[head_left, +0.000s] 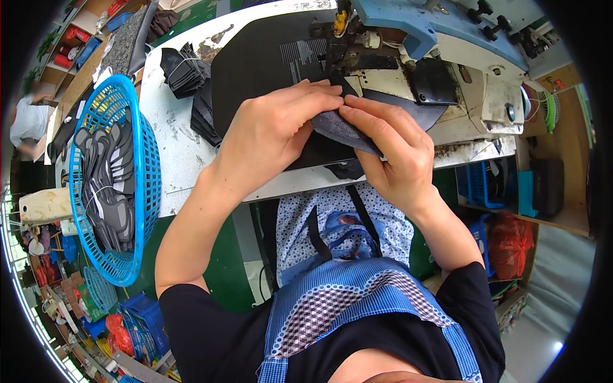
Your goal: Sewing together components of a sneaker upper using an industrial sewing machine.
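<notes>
Both my hands meet at the front of a blue and cream sewing machine (pixel 440 70). A dark grey fabric piece (pixel 341 131) is pinched in my right hand (pixel 399 143), its near edge curling down under the fingers. My left hand (pixel 274 124) presses on the same piece from the other side, fingertips close to the machine's needle area. Part of the piece is hidden beneath my fingers. Under the hands lies a black work plate (pixel 255 57) on the white table (pixel 172 153).
Left of the plate sit bundled black pieces (pixel 185 70). A blue plastic basket (pixel 148 166) full of grey and black cut parts (pixel 112 185) stands at the table's left end. Another person (pixel 30 121) is at the far left. A red bag (pixel 511 246) lies at right.
</notes>
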